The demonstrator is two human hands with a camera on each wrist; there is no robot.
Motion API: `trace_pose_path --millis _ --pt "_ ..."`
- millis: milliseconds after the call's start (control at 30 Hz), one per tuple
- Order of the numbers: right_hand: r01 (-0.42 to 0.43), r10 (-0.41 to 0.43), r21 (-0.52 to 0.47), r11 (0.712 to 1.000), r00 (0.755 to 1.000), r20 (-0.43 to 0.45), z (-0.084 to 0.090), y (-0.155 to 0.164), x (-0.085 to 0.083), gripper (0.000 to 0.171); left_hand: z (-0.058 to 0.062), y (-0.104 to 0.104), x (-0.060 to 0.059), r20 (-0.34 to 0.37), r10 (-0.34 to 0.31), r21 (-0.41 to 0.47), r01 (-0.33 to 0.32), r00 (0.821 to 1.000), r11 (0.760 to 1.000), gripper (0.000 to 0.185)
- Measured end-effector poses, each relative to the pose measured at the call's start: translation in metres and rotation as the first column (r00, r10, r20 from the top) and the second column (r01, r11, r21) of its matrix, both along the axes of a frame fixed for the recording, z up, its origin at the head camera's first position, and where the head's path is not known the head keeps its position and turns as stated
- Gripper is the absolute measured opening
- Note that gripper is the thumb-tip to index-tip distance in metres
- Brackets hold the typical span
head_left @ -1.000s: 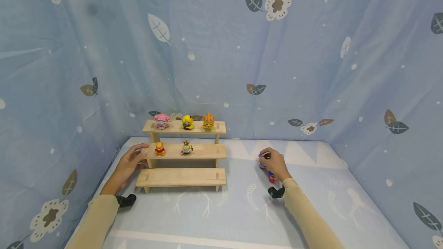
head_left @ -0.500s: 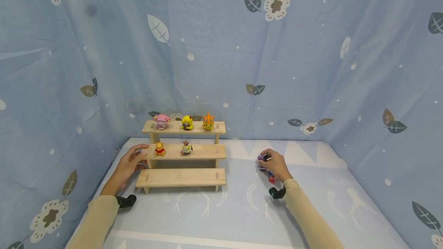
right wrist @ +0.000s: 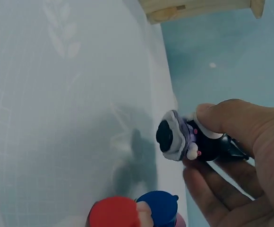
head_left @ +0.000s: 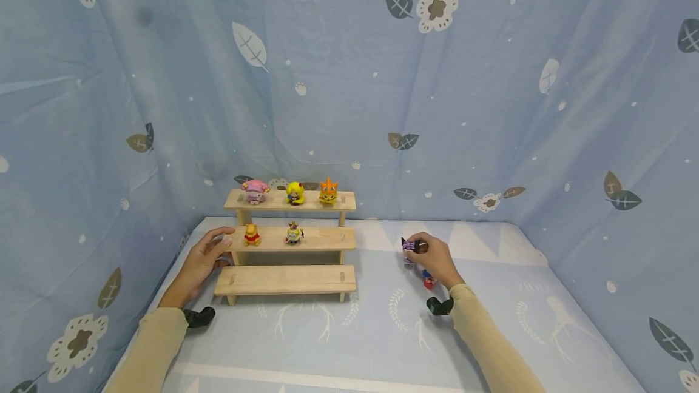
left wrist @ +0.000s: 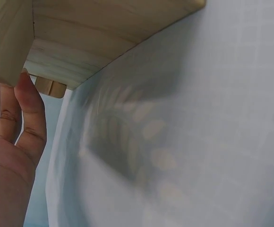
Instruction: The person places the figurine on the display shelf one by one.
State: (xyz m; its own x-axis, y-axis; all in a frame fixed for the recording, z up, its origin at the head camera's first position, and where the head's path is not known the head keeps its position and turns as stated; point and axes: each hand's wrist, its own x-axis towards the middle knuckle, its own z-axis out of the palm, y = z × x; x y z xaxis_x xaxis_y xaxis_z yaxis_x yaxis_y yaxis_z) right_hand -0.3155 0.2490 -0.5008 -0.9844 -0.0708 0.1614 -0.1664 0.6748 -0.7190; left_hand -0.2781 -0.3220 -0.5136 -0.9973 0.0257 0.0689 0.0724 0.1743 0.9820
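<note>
My right hand (head_left: 435,258) pinches a small black and purple figurine (right wrist: 198,139) between thumb and fingers. In the right wrist view it lies sideways with its frilled base showing, apart from the table surface. A red and blue figurine (head_left: 429,279) is on the table just below that hand. My left hand (head_left: 203,259) holds the left end of the middle step of a wooden three-tier display stand (head_left: 289,279). The left wrist view shows its fingertips (left wrist: 29,97) against the wood.
The top step carries a pink figurine (head_left: 255,191), a yellow-haired one (head_left: 295,193) and an orange spiky one (head_left: 329,191). On the middle step stand a Winnie-the-Pooh figurine (head_left: 252,235) and a minion figurine (head_left: 294,233). A blue patterned curtain (head_left: 349,77) surrounds the table (head_left: 377,344).
The black and purple figurine has shifted slightly left in my right hand and shows more of its purple head. The red and blue figurine is less covered. My left hand stays put.
</note>
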Motion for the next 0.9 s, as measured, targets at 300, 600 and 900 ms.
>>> trace_pose_path --millis 300,600,900 --pt "-0.036 0.027 -0.114 0.993 0.997 -0.078 0.009 -0.007 0.005 0.031 0.002 0.002 0.000 -0.012 -0.006 0.005 0.006 1.000 1.000 0.052" --pt "-0.085 0.062 -0.213 0.973 0.992 -0.113 0.017 -0.014 0.009 0.031 -0.002 -0.001 0.000 -0.004 -0.005 0.007 0.005 1.000 1.000 0.052" --pt "-0.136 0.103 -0.274 0.952 0.986 -0.131 0.028 -0.025 0.015 0.033 -0.002 -0.001 -0.001 -0.010 -0.009 0.007 0.009 1.000 1.000 0.052"
